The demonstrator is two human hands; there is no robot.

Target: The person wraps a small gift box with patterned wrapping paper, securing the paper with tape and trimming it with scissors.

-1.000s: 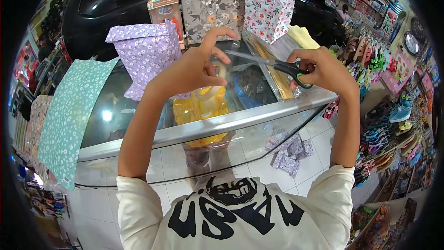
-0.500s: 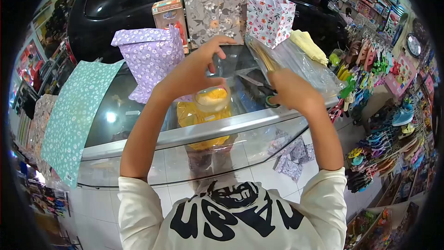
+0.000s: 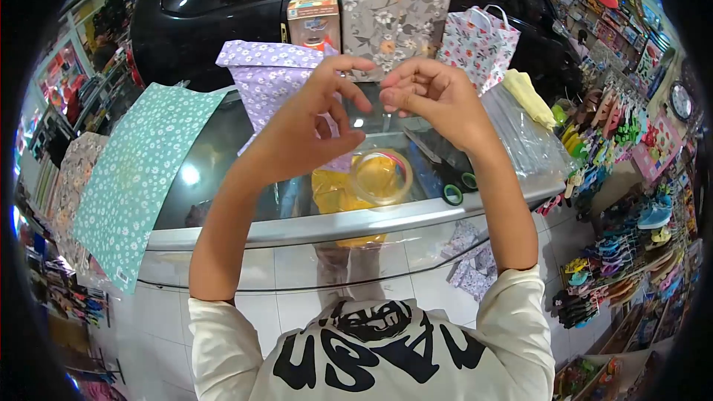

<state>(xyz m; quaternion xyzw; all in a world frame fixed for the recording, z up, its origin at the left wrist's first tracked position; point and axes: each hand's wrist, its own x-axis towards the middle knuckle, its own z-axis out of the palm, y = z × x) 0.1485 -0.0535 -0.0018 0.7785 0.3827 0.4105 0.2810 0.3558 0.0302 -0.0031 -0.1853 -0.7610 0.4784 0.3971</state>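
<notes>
My left hand and my right hand are raised together above a glass counter. Their fingertips meet and pinch a short clear strip of tape, which is hard to make out. Below the hands, a roll of clear tape lies on the glass. Black scissors with green-lined handles lie on the counter just right of the roll, with neither hand on them. A purple floral wrapped bag stands behind my left hand.
On the counter's far side stand a grey floral gift, a pink floral paper bag and an orange box. Teal floral paper drapes over the left end. A plastic sleeve lies right. Shoe racks fill the right.
My right hand has put the scissors down on the counter and risen to meet my left hand. The tape roll now lies on the glass.
</notes>
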